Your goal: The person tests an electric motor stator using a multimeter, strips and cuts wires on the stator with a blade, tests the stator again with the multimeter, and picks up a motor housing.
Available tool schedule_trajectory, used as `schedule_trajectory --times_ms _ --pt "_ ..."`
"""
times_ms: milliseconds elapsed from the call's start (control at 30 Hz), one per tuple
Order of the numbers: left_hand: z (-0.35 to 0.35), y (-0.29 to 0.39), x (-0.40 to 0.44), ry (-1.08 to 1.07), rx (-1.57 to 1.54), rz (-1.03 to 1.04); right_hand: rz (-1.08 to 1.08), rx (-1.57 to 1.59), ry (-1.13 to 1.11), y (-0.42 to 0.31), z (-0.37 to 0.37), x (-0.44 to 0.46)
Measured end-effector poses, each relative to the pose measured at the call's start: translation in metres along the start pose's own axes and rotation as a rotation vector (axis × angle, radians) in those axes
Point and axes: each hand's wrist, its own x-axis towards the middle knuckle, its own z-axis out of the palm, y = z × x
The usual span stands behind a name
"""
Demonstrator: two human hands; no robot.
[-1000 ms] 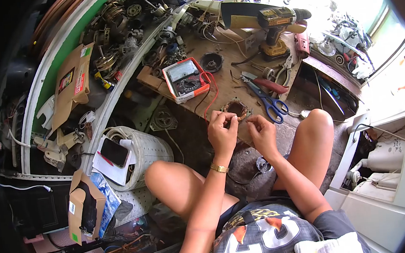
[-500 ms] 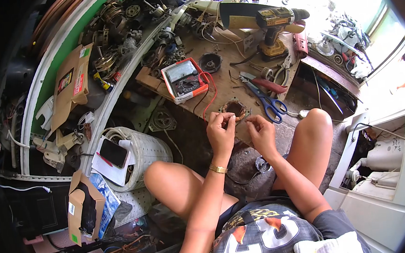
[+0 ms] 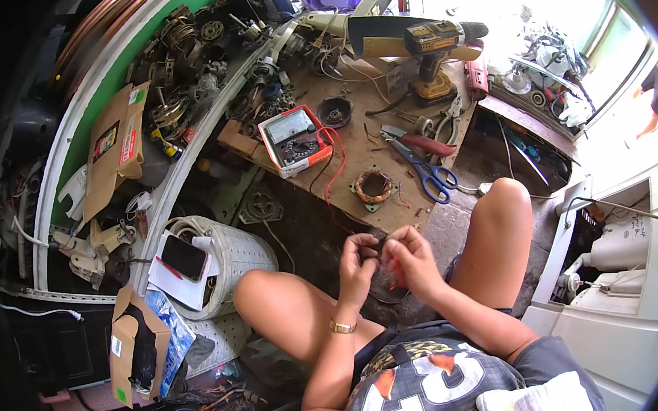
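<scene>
My left hand (image 3: 357, 266) and my right hand (image 3: 413, 262) are close together above my lap, just off the near edge of the board. Both are closed, with fingertips pinched around a small dark piece (image 3: 378, 242) that is mostly hidden. A red test lead (image 3: 397, 271) shows below the fingers of my right hand. Ahead on the board lies a stator ring with copper windings (image 3: 374, 187), apart from both hands. Beyond it, a multimeter (image 3: 297, 141) sits in its red and white box, its red and black leads trailing toward my hands.
Blue-handled scissors (image 3: 437, 181), pliers (image 3: 448, 123) and a cordless drill (image 3: 432, 62) occupy the board's right side. A round dark motor cover (image 3: 334, 112) lies behind the multimeter. To my left, a white drum (image 3: 245, 248) bears a phone (image 3: 184, 257) and paper.
Both hands have moved back from the stator toward my body, leaving its ring in full view. Red now shows at my right hand, and a dark piece between the fingertips.
</scene>
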Motion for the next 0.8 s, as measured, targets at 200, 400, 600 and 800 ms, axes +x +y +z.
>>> schedule_trajectory --times_ms 200,400,600,800 --pt "-0.013 -0.008 -0.028 -0.110 -0.221 -0.215 -0.052 0.016 -0.109 0.009 0.015 -0.010" --pt "-0.007 -0.005 -0.039 -0.186 -0.068 -0.192 -0.164 -0.308 -0.112 0.008 0.017 -0.012" --pt "-0.026 -0.025 -0.036 -0.039 -0.182 -0.168 -0.395 -0.883 0.116 -0.014 -0.036 0.045" --pt "-0.036 -0.035 -0.029 0.290 -0.273 -0.158 -0.390 -1.482 0.232 -0.043 -0.056 0.086"
